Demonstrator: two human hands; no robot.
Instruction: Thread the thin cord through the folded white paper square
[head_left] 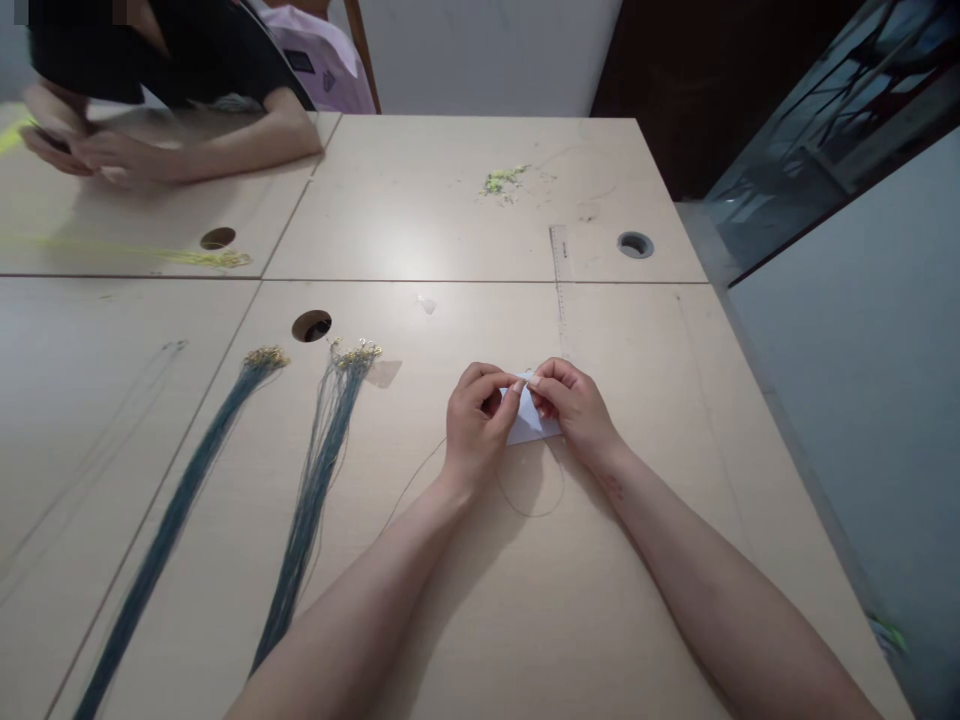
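My left hand point(476, 415) and my right hand point(574, 405) meet at the middle of the beige table point(525, 600), fingertips pinched together over a small white paper piece point(529, 424). A thin thread point(525, 505) loops down from between the hands onto the table and trails off to the left. What the fingertips pinch is too small to name. Two bundles of dark blue-green cords with gold ends lie to the left, one point(319, 480) nearer my left forearm, the other point(180, 510) further left.
A clear ruler point(559, 275) lies beyond my hands. Yellow-green scraps point(504, 180) sit on the far table. Round cable holes point(311, 325) point(635, 244) are in the tabletops. Another person's hands point(97, 155) work at the far left. The table edge runs along the right.
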